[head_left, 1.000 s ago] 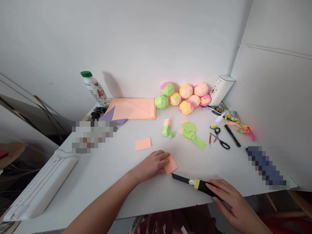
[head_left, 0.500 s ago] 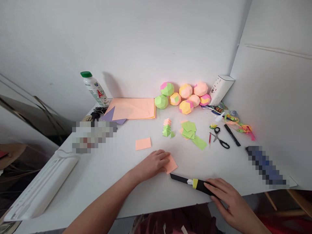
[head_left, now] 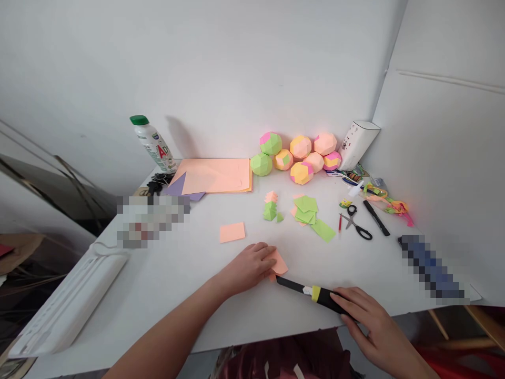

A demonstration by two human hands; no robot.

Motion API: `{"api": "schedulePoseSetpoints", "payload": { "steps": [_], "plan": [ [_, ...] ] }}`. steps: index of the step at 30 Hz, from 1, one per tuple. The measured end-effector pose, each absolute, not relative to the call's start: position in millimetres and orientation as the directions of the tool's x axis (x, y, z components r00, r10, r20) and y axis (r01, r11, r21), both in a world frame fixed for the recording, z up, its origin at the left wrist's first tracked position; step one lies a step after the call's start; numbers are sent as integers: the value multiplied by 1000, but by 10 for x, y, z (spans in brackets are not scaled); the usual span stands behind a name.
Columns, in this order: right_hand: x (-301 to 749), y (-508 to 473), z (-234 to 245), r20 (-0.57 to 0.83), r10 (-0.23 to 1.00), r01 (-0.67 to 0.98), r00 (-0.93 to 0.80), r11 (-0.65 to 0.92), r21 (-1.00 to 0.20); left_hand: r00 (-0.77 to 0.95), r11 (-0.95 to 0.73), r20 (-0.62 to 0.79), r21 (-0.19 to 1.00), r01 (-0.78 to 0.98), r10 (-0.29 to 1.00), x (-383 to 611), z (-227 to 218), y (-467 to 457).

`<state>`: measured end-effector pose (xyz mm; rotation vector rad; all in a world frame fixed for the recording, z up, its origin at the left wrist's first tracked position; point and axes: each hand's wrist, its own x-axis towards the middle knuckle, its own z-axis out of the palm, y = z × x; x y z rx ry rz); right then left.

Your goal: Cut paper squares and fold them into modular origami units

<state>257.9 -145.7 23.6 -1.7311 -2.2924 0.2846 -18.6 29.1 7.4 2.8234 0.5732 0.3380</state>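
Observation:
My left hand (head_left: 254, 265) pinches a folded piece of peach paper (head_left: 280, 263) against the table, its fingertips over the paper's left side. In my right hand (head_left: 365, 316) is the black handle of a utility knife (head_left: 294, 285), with a yellow band and a long dark blade. The blade's tip meets the paper's lower edge, close to my left fingertips. A small peach bit shows beneath that edge; my fingers partly hide it. Left of the paper lies a flat peach rectangle (head_left: 232, 232).
Folded green and peach pieces (head_left: 270, 209) stand beyond my left hand, beside loose green sheets (head_left: 305, 209). Scissors (head_left: 361, 229) and a black marker (head_left: 376, 217) lie at right. Paper balls (head_left: 302, 172), a peach sheet stack (head_left: 215, 173) and a bottle (head_left: 155, 145) line the back.
The knife's tip has shifted slightly away from me along the paper's lower edge. That edge now looks lifted and cut, with a small bit showing below it. My left hand stays put.

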Motion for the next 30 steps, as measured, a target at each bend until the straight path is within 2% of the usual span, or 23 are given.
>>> {"api": "schedulePoseSetpoints", "payload": {
  "steps": [10, 22, 30],
  "plan": [
    [2586, -1463, 200, 107, 955, 925, -275, 293, -240, 881, -905, 232, 218, 366, 412, -172, -14, 294],
    [2619, -1532, 224, 52, 958, 930, -281, 285, -233, 874, -885, 209, 268, 380, 439, -163, 30, 283],
    [2606, -1507, 194, 67, 958, 925, -280, 287, -250, 874, -877, 197, 292, 381, 445, -170, 43, 282]
  ]
}}
